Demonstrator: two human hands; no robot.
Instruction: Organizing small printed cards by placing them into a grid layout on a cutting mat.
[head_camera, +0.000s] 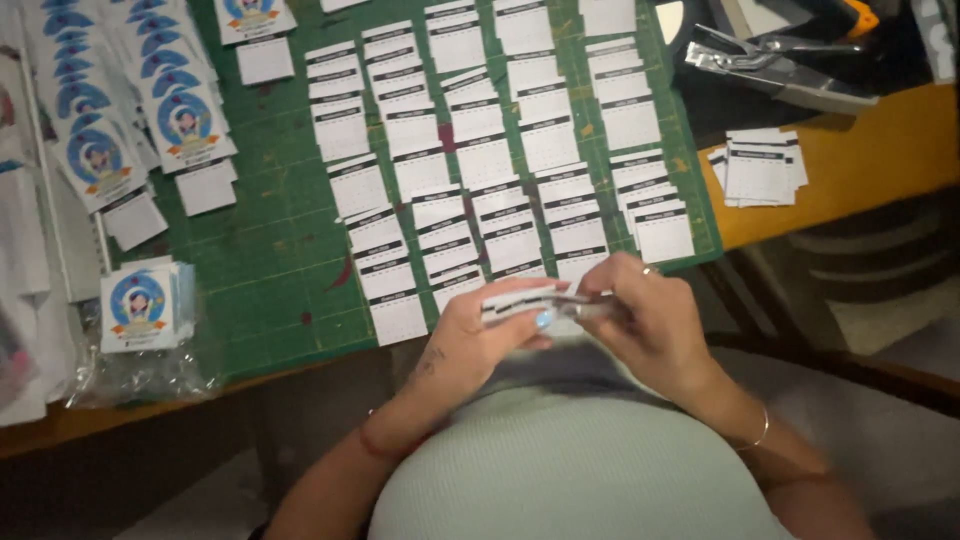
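Cards (530, 300) — a small stack — we pinch between left hand (478, 340) and right hand (640, 325), just off the green mat's (270, 250) near edge.

Rows of small white paper slips with black top bands (470, 160) lie overlapping in columns across the middle of the green cutting mat (270, 260), running down to its near edge. Along the mat's left edge fan out white cards with round blue printed badges (150, 100). By the near left corner sits a stack of the same blue-badged cards in clear plastic wrap (140, 310). On the orange tabletop (880, 150), past the mat's right edge, rests a small loose pile of white slips (760, 168).
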